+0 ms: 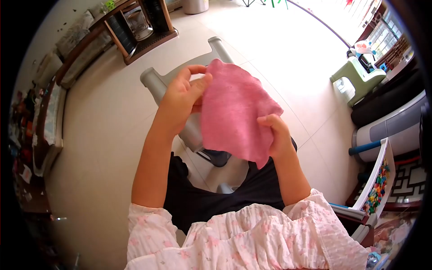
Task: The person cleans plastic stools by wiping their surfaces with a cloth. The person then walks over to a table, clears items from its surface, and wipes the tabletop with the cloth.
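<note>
A pink cloth [238, 108] hangs spread out in front of me, above my lap. The thumb and fingers of my left hand [184, 92] are closed at its upper left edge. Lower on the right, my right hand [278, 135] grips the cloth's side with the thumb lying on the front, so its fingers are mostly hidden behind. Behind the cloth is a grey plastic stool [191, 58], partly covered by the cloth and my left forearm.
My dark trousers [211, 207] show below the cloth. A green stool [360, 76] stands at the right, near a grey and white cylindrical appliance [391, 130]. Wooden furniture [148, 42] stands at the upper left on the tiled floor [99, 135].
</note>
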### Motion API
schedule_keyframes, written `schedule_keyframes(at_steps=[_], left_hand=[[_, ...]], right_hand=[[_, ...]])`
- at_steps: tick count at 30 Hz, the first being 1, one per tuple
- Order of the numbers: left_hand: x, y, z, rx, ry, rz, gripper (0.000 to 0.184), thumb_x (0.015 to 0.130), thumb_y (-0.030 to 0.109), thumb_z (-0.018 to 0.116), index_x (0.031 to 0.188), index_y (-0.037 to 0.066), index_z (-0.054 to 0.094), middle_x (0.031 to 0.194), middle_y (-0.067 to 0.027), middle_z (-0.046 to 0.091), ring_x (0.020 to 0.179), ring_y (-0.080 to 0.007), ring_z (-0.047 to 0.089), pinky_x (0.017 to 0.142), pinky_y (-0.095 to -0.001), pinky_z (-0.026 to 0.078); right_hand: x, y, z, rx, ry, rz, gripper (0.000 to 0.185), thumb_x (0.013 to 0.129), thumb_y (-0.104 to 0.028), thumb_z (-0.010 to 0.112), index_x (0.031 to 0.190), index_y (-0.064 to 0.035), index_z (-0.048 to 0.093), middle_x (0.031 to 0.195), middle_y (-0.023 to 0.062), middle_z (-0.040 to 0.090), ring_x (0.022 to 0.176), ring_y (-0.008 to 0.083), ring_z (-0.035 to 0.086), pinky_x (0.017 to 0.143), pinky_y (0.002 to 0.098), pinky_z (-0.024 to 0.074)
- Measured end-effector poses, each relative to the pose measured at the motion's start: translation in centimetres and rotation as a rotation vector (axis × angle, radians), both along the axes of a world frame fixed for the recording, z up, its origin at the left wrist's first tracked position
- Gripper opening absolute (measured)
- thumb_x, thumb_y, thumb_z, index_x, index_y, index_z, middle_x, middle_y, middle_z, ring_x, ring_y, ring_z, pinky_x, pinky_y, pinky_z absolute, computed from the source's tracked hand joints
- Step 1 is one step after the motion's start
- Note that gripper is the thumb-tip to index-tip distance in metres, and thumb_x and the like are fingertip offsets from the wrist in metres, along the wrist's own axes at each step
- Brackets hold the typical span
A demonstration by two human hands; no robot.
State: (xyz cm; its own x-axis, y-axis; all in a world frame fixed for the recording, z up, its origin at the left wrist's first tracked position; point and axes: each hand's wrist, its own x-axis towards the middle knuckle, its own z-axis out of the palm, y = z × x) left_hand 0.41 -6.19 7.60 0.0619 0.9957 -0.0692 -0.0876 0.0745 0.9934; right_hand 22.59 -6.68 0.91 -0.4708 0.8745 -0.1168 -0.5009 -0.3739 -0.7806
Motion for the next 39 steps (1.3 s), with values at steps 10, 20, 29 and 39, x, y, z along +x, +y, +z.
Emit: schedule_keyframes(at_steps=[10, 20, 29, 39], left_hand=[[-1.5, 0.1, -2.8, 0.348, 0.149, -0.038, 0.050, 0.090, 0.015, 0.058, 0.136, 0.010, 0.039, 0.113, -0.0121, 0.063, 0.088, -0.0161, 0.064, 0.077, -0.0284, 0.051], [-4.1, 1.3, -10.7, 0.686, 1.159, 0.401, 0.053, 0.094, 0.039, 0.049, 0.059, 0.000, 0.056, 0.067, -0.0126, 0.056, 0.079, -0.0327, 0.056, 0.094, -0.0418, 0.042], [-3.5, 0.1, -11.2, 0.771, 0.980, 0.465, 0.047, 0.095, 0.031, 0.048, 0.058, 0.006, 0.061, 0.057, -0.0107, 0.049, 0.070, -0.0329, 0.053, 0.078, -0.0408, 0.043], [-2.8, 0.8, -12.1, 0.797, 0.908, 0.485, 0.046, 0.096, 0.025, 0.045, 0.058, 0.002, 0.056, 0.065, -0.0137, 0.052, 0.074, -0.0351, 0.052, 0.076, -0.0438, 0.041]], right_hand=[[2.0, -0.4, 2.1, 0.215, -0.176, -0.419, 0.029, 0.086, -0.005, 0.057, 0.114, 0.0006, 0.054, 0.099, 0.0106, 0.060, 0.083, 0.0143, 0.062, 0.060, 0.0252, 0.0513], [-5.0, -1.7, -2.4, 1.488, -1.059, 0.041, 0.065, 0.081, -0.037, 0.064, 0.135, -0.0057, 0.044, 0.140, 0.0132, 0.042, 0.135, 0.0319, 0.032, 0.110, 0.0511, 0.0213], [-4.1, 6.2, -6.2, 1.371, -1.160, -0.709, 0.029, 0.084, -0.015, 0.055, 0.109, -0.0057, 0.065, 0.122, 0.0117, 0.058, 0.119, 0.0287, 0.051, 0.103, 0.0451, 0.0341], [-7.0, 0.6, -6.3, 1.559, -1.037, -0.413, 0.043, 0.074, -0.021, 0.066, 0.115, -0.0079, 0.059, 0.124, 0.0099, 0.055, 0.120, 0.0279, 0.049, 0.097, 0.0430, 0.0361]])
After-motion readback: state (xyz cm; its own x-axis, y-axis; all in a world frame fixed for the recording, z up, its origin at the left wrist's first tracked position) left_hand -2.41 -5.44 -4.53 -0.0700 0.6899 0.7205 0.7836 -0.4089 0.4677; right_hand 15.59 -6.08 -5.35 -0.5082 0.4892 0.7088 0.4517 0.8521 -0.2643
